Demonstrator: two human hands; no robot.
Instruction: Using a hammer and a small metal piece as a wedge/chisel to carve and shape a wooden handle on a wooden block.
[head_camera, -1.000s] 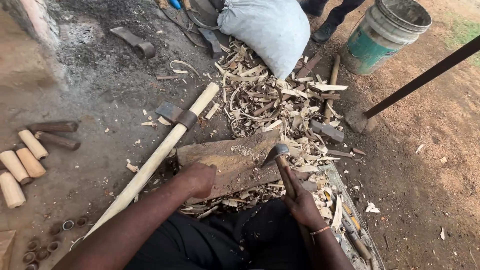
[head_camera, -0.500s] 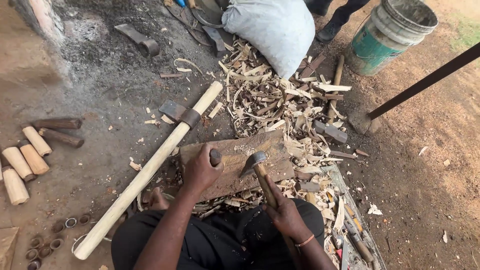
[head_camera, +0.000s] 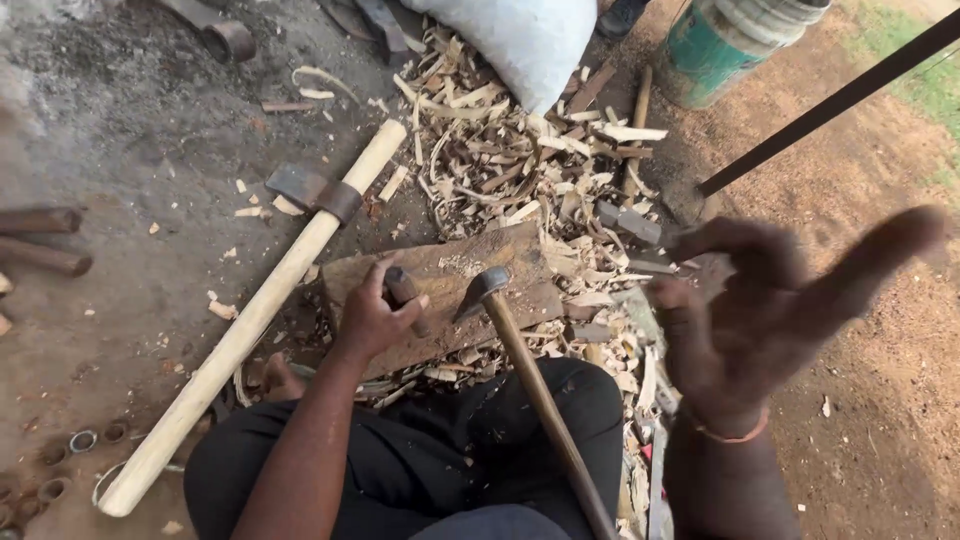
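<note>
left hand (head_camera: 375, 318) clamped on dark metal piece (head_camera: 403, 292) upright on wood block (head_camera: 440, 290), right hand (head_camera: 770, 320) empty, fingers spread, adze (head_camera: 487, 290) leaning unheld, could slip onto knuckles

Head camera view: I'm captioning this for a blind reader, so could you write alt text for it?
A seated person's left hand grips a short dark wooden piece on a wooden block, where a wooden-handled adze leans, its head on the block. The right hand is raised, open and blurred. Wood shavings and a long pale-handled axe lie on the dirt.
</note>
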